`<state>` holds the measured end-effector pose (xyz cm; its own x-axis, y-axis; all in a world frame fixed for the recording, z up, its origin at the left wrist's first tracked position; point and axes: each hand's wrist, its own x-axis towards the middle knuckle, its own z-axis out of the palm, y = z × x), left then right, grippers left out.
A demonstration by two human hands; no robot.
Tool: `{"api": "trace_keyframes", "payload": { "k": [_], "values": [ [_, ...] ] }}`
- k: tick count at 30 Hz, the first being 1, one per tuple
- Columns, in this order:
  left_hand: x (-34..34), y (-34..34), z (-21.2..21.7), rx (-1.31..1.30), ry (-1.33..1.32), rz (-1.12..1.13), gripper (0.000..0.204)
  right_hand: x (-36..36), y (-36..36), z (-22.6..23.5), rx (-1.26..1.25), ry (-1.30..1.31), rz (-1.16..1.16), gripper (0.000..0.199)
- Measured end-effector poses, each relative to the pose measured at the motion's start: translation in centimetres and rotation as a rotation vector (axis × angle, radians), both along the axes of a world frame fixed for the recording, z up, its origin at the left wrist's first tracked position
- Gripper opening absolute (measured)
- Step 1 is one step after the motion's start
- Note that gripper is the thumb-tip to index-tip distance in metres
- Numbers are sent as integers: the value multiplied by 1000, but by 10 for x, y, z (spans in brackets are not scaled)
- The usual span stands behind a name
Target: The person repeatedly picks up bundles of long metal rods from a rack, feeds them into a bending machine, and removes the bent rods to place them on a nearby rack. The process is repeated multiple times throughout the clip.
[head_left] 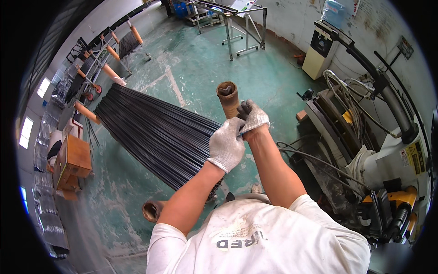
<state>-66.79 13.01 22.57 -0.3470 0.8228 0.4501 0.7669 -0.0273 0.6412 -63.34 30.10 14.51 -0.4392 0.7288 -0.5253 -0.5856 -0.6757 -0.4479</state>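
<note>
My left hand (226, 143), in a pale knitted glove, is closed in front of my chest and meets the inner side of my right hand. My right hand (255, 117) wears a similar glove with dark grey fingertips, its fingers curled. A small bluish edge shows between the hands near the right wrist; what they grip, if anything, is hidden. Below and left of them, a wide row of long black rods (155, 132) stretches away to the far left. Just beyond the hands stands a brown, worn tube (227, 97) with an open top.
Another brown tube (154, 211) lies near my left elbow. At right stand a machine (388, 169) with a bent black arm, cables (351, 100) and a water dispenser (320, 50). Cardboard boxes (75, 157) are at left; orange rollers (112, 74) on a frame and a metal table (246, 23) stand farther back.
</note>
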Motion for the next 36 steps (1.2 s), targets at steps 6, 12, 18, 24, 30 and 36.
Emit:
{"api": "trace_keyframes", "payload": {
  "k": [6, 12, 18, 24, 30, 36],
  "values": [
    [-10, 17, -22, -213, -225, 161, 25, -1, -31, 69, 192, 412, -246, 44],
    [-7, 40, -69, -24, -705, -21, 22, -5, -20, 100, 29, 595, -276, 43],
    [20, 12, -35, -445, -353, 0, 34, 18, -32, 83, 862, 12, -154, 58],
    [19, -82, -31, -505, -355, -264, 22, 9, -41, 10, 1141, -572, 94, 71],
    [-74, -214, -8, -194, -132, 622, 16, 3, -50, -130, 1078, -928, 861, 70],
    [-112, -324, -43, -309, -9, 1132, 11, -76, -122, -174, 1348, -1306, 1298, 64]
  ]
}}
